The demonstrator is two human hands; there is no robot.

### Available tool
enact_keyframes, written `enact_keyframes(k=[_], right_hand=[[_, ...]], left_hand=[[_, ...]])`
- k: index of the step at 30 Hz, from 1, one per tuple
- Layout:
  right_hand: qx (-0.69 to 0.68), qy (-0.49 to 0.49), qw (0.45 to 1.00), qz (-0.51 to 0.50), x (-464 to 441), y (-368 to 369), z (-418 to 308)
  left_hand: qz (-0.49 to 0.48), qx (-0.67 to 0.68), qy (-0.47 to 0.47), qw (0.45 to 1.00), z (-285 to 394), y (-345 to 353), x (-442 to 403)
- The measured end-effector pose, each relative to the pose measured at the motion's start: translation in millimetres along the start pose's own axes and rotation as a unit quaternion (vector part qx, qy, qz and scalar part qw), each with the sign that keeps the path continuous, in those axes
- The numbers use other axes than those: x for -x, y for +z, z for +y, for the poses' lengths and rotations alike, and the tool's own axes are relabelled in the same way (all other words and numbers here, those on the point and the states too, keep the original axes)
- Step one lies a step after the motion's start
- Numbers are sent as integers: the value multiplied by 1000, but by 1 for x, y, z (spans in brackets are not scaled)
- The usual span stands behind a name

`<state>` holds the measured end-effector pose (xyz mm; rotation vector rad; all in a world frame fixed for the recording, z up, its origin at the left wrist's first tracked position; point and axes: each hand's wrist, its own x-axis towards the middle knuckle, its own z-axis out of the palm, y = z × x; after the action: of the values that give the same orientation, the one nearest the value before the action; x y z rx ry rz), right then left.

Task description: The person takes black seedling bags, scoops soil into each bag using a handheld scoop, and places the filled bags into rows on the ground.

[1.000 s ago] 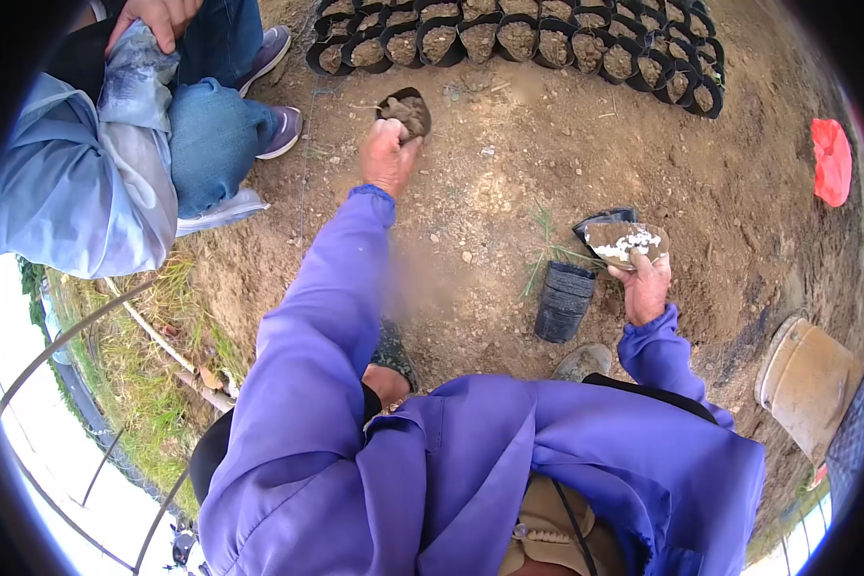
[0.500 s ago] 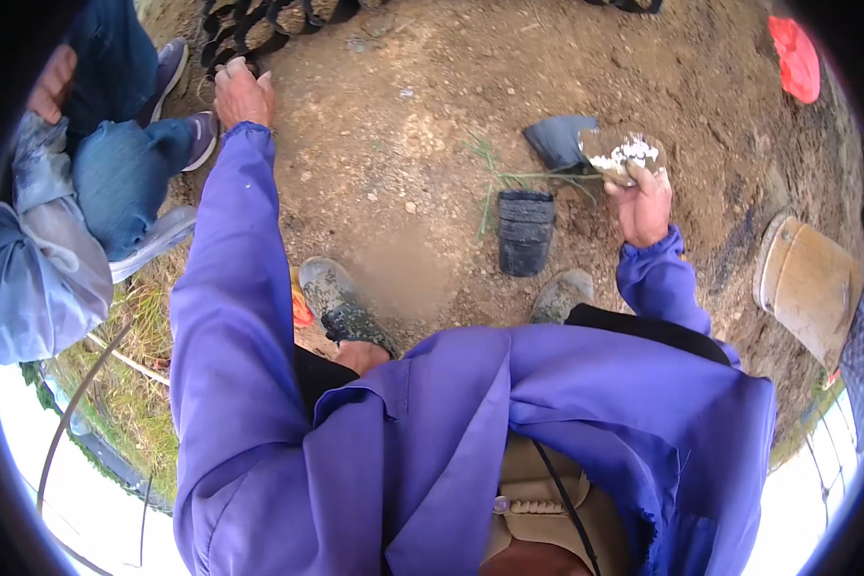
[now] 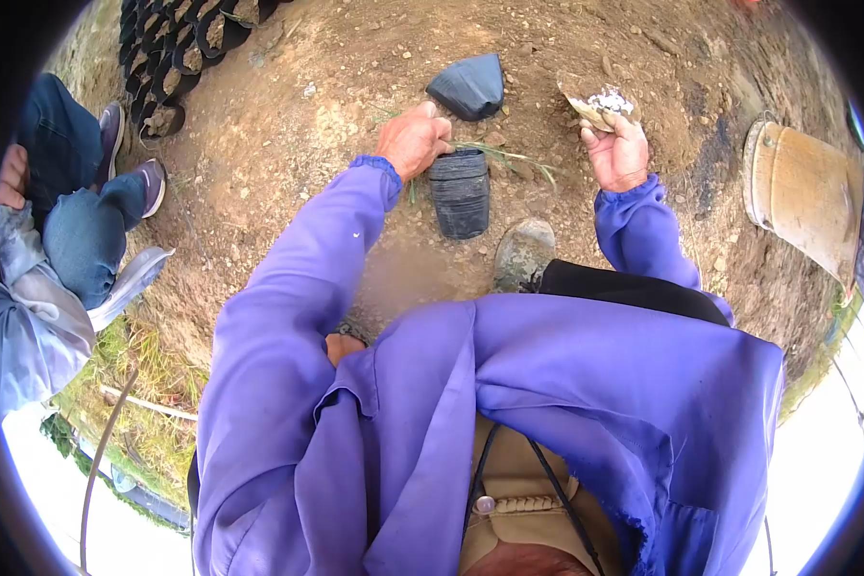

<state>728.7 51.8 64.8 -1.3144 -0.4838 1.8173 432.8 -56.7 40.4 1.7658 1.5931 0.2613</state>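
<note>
My left hand (image 3: 416, 141) is closed, its fingertips pinched at the thin green plant stems (image 3: 509, 156) that stretch out to the right. Just below them stands a black plastic nursery pot (image 3: 460, 197) with ribbed sides. A second black container (image 3: 468, 86), crumpled or lying tilted, rests on the soil beyond my left hand. In my right hand (image 3: 616, 154) is a curved, brownish shard-like piece (image 3: 586, 110) bearing white granules (image 3: 610, 99); fingers and thumb grip its near edge.
Black honeycomb-like cells (image 3: 178, 58) lie on the soil at upper left. Another person (image 3: 86, 230) in jeans crouches at the left. A dirty bucket (image 3: 802, 182) lies tipped at the right. My boot (image 3: 523, 254) is planted near the pot.
My left hand has come right from near the honeycomb cells to the stems by the pot. My right hand still holds the granule-bearing piece. The view has shifted, showing more of the cells.
</note>
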Motion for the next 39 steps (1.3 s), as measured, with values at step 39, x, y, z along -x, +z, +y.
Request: enact_keyframes(k=[39], right_hand=[[129,-76,981,-127,65,45,4]], left_hand=[[221,14,90,971,94,-26,-18]])
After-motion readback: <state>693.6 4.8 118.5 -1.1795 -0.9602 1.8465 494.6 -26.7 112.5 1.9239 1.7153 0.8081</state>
